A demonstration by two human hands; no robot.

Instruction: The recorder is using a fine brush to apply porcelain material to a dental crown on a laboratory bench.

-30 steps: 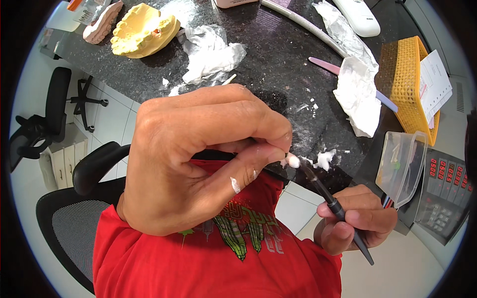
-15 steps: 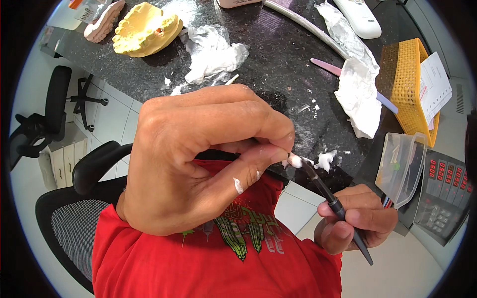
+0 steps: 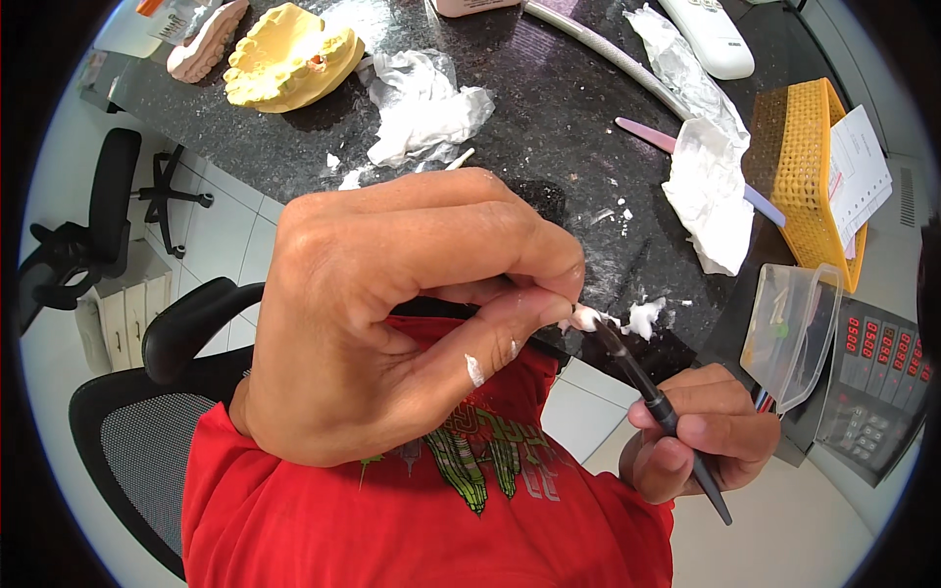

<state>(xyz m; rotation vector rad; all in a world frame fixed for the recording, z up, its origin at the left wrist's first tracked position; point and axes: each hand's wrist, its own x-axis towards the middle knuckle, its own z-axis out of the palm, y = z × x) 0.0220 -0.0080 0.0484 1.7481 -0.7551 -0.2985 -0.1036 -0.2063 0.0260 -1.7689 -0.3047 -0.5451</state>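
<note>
My left hand (image 3: 412,304) is closed in a pinch, thumb against fingertips. A small pinkish-white piece (image 3: 586,318), perhaps a tooth crown, sticks out past the fingertips; how much of it lies behind them is hidden. White residue marks the thumb. My right hand (image 3: 706,431) grips a slim dark brush (image 3: 639,375) by its handle, slanting up and to the left. The brush tip touches the small piece. On the black speckled worktop (image 3: 559,127) just beyond lie white scraps (image 3: 644,318) and powdery smears.
A yellow dental cast (image 3: 284,73) and a pink dental cast (image 3: 206,44) stand at the far left. Crumpled white tissues (image 3: 421,108) lie nearby. At right are a yellow basket (image 3: 794,157) with papers, a clear plastic box (image 3: 784,343) and a panel with red displays (image 3: 877,392).
The brush tip has shifted slightly over the face of the small piece, its handle end moving a little left. My left hand keeps its pinch almost in place.
</note>
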